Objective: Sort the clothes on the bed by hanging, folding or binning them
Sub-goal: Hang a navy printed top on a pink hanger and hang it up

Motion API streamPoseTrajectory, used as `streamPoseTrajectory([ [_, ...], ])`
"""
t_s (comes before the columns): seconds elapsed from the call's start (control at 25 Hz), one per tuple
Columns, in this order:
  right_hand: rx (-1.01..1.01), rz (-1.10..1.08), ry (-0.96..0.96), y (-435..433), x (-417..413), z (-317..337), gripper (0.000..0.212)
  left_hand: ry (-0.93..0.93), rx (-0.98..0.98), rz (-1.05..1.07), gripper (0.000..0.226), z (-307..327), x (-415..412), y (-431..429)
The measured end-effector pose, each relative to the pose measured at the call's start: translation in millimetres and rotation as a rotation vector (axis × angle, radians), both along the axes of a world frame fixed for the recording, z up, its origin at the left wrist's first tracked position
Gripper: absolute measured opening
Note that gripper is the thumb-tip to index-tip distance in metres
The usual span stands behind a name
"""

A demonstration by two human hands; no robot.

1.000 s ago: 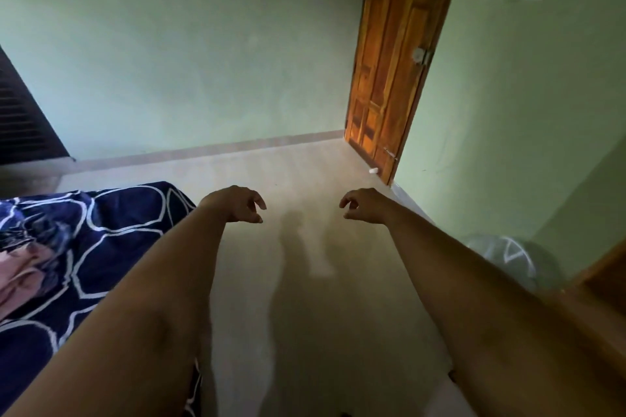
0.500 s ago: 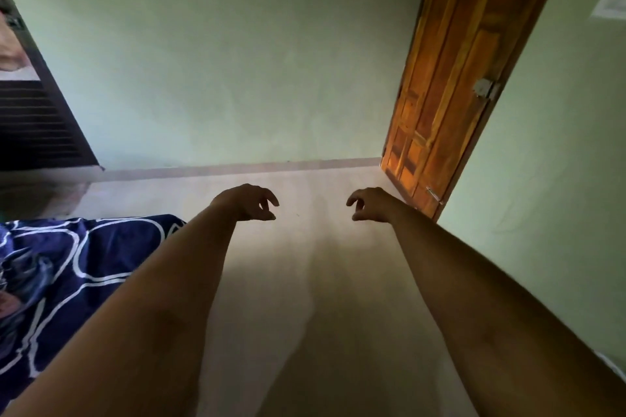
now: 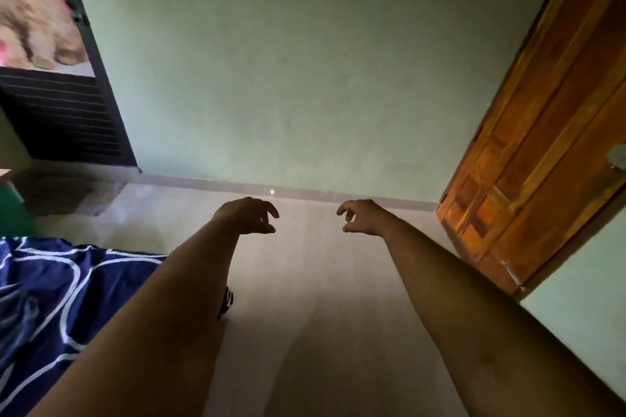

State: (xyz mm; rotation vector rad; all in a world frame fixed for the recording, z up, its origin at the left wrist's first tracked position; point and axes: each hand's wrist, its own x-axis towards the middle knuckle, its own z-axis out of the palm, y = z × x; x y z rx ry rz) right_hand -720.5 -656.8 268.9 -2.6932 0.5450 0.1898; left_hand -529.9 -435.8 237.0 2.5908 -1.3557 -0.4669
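Both arms stretch forward over the pale floor. My left hand [image 3: 249,216] hangs with loosely curled fingers and holds nothing. My right hand [image 3: 360,216] does the same a short way to its right. The bed [image 3: 50,288], under a navy cover with white curved lines, fills the lower left, beside and below my left forearm. No clothes show on the part of the bed in view.
A wooden door [image 3: 542,152] stands at the right. A dark louvred cabinet with a bright picture panel [image 3: 61,105] is at the left wall, a brown box [image 3: 67,193] below it. The pale green wall [image 3: 288,78] is ahead. Pale floor [image 3: 305,315] lies between bed and door.
The view has swung left and upward: the door slid to the right edge, the cabinet and picture came into view, and the pink cloth on the bed left the frame. Both hands stay loosely curled.
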Motion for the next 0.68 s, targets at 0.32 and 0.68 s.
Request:
streamPoseTrajectory([
  [0.32, 0.001, 0.086, -0.010, -50, 233, 0, 0.047, -0.007, -0.047, 0.146, 0.038, 11, 216, -26],
  [0.68, -0.001, 0.215, -0.005, -125, 459, -11, 0.042, -0.105, 0.038, 0.262, 0.034, 1, 404, -59],
])
